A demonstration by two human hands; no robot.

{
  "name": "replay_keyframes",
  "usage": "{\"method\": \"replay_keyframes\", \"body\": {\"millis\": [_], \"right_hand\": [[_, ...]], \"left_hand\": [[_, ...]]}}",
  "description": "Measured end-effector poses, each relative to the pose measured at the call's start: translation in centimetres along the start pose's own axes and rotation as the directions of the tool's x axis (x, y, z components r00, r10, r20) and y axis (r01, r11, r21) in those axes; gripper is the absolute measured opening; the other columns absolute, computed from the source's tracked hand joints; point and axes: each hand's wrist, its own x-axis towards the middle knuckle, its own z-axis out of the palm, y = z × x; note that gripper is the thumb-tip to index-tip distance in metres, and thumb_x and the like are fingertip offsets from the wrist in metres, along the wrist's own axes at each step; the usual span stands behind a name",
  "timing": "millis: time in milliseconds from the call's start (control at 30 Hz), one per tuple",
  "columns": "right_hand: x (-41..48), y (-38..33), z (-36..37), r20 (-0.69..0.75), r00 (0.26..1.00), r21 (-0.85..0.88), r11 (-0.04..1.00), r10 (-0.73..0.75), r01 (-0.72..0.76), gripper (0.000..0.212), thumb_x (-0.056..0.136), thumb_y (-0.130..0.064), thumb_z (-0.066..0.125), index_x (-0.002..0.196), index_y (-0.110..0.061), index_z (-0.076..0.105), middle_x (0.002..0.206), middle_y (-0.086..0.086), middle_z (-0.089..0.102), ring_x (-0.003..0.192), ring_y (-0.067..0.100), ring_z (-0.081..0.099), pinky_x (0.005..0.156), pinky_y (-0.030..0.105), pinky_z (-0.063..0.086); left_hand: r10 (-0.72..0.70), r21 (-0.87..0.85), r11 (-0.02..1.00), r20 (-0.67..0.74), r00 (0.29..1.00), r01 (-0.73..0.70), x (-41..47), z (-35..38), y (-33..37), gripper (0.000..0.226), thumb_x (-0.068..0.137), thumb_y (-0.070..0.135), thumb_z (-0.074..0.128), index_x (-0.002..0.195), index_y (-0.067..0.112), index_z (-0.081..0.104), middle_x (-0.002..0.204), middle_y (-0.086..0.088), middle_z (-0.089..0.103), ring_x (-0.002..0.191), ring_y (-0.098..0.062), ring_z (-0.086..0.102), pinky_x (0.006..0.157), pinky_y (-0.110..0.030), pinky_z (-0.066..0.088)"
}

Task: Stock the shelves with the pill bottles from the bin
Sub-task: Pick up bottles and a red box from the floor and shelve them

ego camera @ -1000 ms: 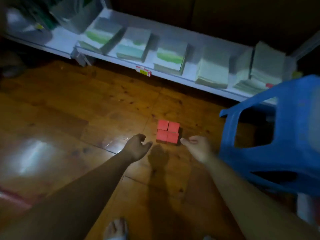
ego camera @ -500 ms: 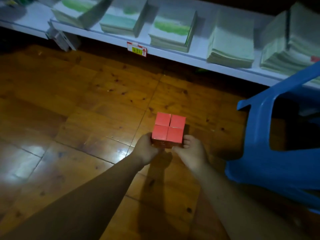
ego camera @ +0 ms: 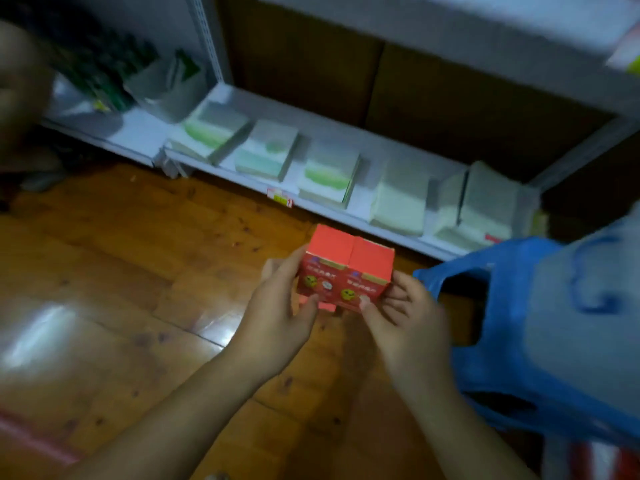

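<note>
My left hand (ego camera: pixel 277 308) and right hand (ego camera: pixel 407 317) clasp the red boxes (ego camera: pixel 348 271) above the floor (ego camera: pixel 138 271); shelving them remains, I judge.

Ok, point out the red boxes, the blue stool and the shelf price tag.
red boxes (ego camera: pixel 349 251), head view, top face.
blue stool (ego camera: pixel 502 375), head view, side wall.
price tag (ego camera: pixel 280 199), head view, tag's face.

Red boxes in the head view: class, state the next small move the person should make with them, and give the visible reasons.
Probably carry the red boxes forward toward the low white shelf. The left hand and right hand grip them from both sides, they are held up off the wooden floor, and the shelf lies just ahead.
</note>
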Motion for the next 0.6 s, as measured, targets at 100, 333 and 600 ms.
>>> {"method": "replay_keyframes", "body": {"millis": [100, 333, 600], "right_hand": [[-0.8, -11.8, -7.0, -0.056, 0.994, 0.037, 0.995, -0.09, 0.092, 0.051, 0.089, -0.013, 0.081, 0.136, -0.023, 0.065, 0.115, -0.006, 0.072, 0.11, 0.008, 0.069, 0.097, 0.04, 0.06], [-7.5, -37.2, -18.9, -0.21, 0.951, 0.166, 0.951, -0.226, 0.262, 0.039, 0.093, -0.014, 0.078, 0.129, -0.023, 0.068, 0.11, -0.018, 0.074, 0.11, 0.003, 0.069, 0.099, 0.039, 0.059], [-16.9, -50.9, -24.8, -0.314, 0.892, 0.269, 0.87, -0.325, 0.412, 0.052, 0.092, -0.025, 0.078, 0.14, -0.031, 0.06, 0.13, -0.005, 0.066, 0.121, 0.007, 0.065, 0.089, 0.029, 0.062]], "left_hand": [[0.1, -0.061, 0.993, -0.023, 0.995, -0.101, 0.7, -5.7, 11.7, 0.068, 0.098, 0.005, 0.066, 0.156, 0.035, 0.044, 0.122, 0.003, 0.053, 0.123, -0.007, 0.051, 0.091, -0.012, 0.049], [0.25, -0.188, 0.947, -0.084, 0.965, -0.261, -0.3, -18.6, 36.1, 0.067, 0.101, 0.008, 0.068, 0.159, 0.029, 0.041, 0.134, 0.002, 0.05, 0.129, -0.004, 0.052, 0.103, -0.023, 0.052], [0.389, -0.32, 0.862, -0.081, 0.918, -0.393, -6.0, -28.1, 51.4, 0.059, 0.098, 0.02, 0.072, 0.153, 0.028, 0.05, 0.133, 0.011, 0.069, 0.123, -0.009, 0.065, 0.094, -0.031, 0.06]]}}
